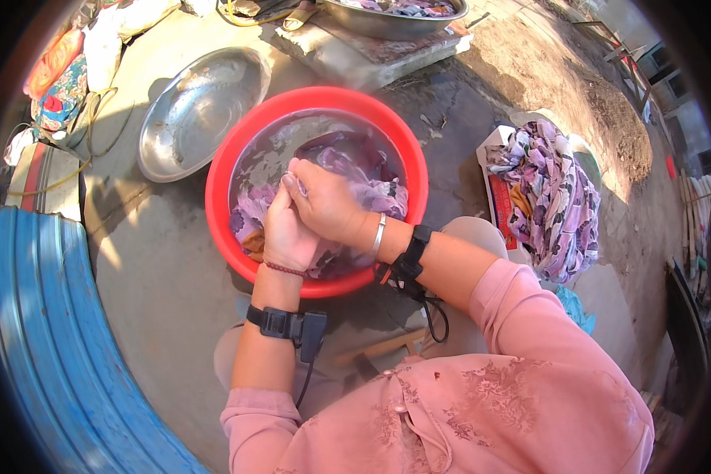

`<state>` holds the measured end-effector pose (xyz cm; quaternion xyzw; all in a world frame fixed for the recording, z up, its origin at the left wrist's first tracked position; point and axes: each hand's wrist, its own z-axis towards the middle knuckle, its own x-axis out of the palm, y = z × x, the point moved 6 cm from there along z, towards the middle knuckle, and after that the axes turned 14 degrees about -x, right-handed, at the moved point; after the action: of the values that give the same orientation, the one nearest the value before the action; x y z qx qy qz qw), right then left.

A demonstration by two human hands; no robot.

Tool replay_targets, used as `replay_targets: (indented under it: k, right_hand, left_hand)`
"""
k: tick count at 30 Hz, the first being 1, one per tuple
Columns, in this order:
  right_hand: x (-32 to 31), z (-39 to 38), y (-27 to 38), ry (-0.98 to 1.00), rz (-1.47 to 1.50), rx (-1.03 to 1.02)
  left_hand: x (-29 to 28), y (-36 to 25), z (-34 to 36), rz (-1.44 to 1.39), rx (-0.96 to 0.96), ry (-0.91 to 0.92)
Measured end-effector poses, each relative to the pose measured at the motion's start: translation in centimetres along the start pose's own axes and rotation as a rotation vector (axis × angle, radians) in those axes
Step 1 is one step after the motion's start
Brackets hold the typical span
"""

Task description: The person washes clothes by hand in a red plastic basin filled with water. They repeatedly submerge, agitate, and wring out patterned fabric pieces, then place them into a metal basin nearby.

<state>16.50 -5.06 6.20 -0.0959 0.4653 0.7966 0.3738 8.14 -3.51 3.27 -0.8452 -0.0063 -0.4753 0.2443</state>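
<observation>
My left hand (287, 233) and my right hand (326, 197) are pressed together, fingers closed, over a red plastic basin (225, 182); what is between them is mostly hidden, with only a small pale bit showing. Soapy grey water (272, 146) fills the basin. Purple floral cloth (379, 193) with some mustard patches lies in it, around and under my hands. Both wrists wear black strapped devices with cables.
A shallow metal basin (197, 110) sits back left, a metal tub (395, 24) of laundry on a slab (355, 63) behind. Floral fabric (553, 197) is heaped in a box at right. A blue corrugated sheet (47, 332) lines the left; bags (63, 87) lie upper left.
</observation>
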Motion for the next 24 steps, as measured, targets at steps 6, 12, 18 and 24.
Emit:
replay_targets:
  k: [6, 12, 18, 24]
  right_hand:
    - [-2.0, 1.4, -4.5, -0.060, -0.055, 0.243]
    - [-0.5, -0.6, 0.8, -0.052, -0.059, -0.117]
    - [-3.7, 2.2, -8.7, -0.141, 0.063, 0.432]
    - [-3.8, 2.2, -7.4, -0.258, 0.834, 0.737]
  left_hand:
    - [1.8, 0.4, -0.7, 0.094, -0.006, 0.077]
    - [1.0, -0.2, -0.7, 0.058, 0.053, -0.062]
    - [3.6, -2.2, -2.6, 0.146, 0.052, 0.147]
    - [-0.1, -4.1, -2.6, 0.075, 0.056, -0.006]
